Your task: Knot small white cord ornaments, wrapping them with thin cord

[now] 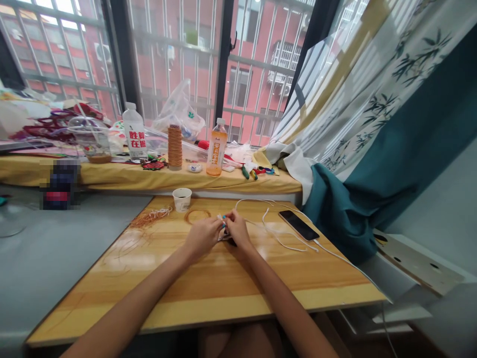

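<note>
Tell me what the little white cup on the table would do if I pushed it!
The white cup looks like thin paper, so it's probably light and might dent. Its base looks narrower than its rim, so a high push could tip it.

There are two hands (203, 234) (237, 229), two bottles (133, 132) (217, 149), one paper cup (182, 201) and one phone (298, 225).

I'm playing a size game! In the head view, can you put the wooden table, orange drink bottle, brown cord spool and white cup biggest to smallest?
1. Wooden table
2. Orange drink bottle
3. Brown cord spool
4. White cup
</note>
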`<action>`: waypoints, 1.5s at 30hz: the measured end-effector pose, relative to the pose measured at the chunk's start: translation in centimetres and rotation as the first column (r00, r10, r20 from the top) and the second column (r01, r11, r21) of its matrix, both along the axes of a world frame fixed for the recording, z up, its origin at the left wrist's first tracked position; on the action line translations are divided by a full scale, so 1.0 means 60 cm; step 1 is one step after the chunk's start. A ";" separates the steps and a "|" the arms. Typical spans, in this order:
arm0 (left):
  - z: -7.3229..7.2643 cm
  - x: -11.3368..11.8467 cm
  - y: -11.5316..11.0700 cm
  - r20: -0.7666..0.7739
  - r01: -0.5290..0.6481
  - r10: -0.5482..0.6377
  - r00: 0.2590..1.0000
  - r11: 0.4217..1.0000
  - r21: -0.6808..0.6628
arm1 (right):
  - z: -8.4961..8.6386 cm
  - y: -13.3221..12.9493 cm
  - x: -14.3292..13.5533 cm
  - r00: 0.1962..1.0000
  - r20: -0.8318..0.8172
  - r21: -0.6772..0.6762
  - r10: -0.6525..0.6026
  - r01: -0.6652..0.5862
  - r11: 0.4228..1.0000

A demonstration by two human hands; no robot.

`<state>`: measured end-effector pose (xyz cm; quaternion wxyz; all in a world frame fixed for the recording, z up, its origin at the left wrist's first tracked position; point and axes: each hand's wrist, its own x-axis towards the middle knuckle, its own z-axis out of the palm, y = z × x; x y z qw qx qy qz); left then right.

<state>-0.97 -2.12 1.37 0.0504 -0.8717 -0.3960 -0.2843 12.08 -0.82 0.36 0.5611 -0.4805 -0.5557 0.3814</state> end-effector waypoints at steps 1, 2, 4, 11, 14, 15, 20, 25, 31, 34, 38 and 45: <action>-0.003 0.004 0.001 0.094 -0.015 0.026 0.995 0.994 -0.111 | 0.003 0.002 0.001 0.999 -0.045 -0.008 0.000 -0.001 1.000; -0.005 0.005 0.004 0.173 -0.005 0.047 0.984 0.972 -0.235 | 0.006 0.003 0.003 0.996 -0.087 -0.017 0.008 -0.010 1.000; -0.007 0.005 0.014 0.292 0.076 0.056 0.955 0.903 -0.422 | 0.011 0.002 0.005 0.987 -0.157 -0.040 0.043 -0.050 0.998; -0.015 -0.001 0.023 0.387 0.096 0.054 0.921 0.929 -0.358 | 0.022 -0.007 0.004 0.948 -0.271 -0.144 0.168 -0.212 0.967; -0.019 0.000 0.017 0.253 -0.001 0.048 0.966 0.983 -0.183 | 0.026 -0.011 0.007 0.936 -0.301 -0.197 0.184 -0.250 0.948; -0.020 0.000 0.016 0.206 -0.031 0.056 0.977 0.992 -0.124 | 0.027 -0.012 0.008 0.932 -0.310 -0.213 0.190 -0.262 0.941; -0.016 -0.010 0.018 0.068 -0.078 0.074 0.995 0.995 0.068 | 0.033 -0.015 0.014 0.916 -0.334 -0.275 0.222 -0.320 0.907; -0.014 -0.018 0.022 0.029 0.026 -0.030 0.999 0.992 0.124 | 0.040 -0.022 0.020 0.885 -0.338 -0.324 0.319 -0.428 0.844; 0.007 -0.019 0.022 0.248 0.049 -0.028 0.968 0.996 -0.079 | 0.048 -0.017 0.043 0.855 -0.311 -0.296 0.414 -0.501 0.813; 0.017 -0.023 0.025 0.419 0.088 0.037 0.907 0.957 -0.275 | 0.050 -0.013 0.046 0.883 -0.275 -0.209 0.379 -0.440 0.873; 0.017 -0.027 0.030 0.489 0.088 0.129 0.862 0.914 -0.397 | 0.047 -0.018 0.029 0.915 -0.145 -0.149 0.377 -0.397 0.906; 0.014 -0.029 0.031 0.397 -0.016 0.169 0.902 0.932 -0.361 | 0.034 -0.034 0.007 0.874 0.465 0.118 0.145 -0.224 0.967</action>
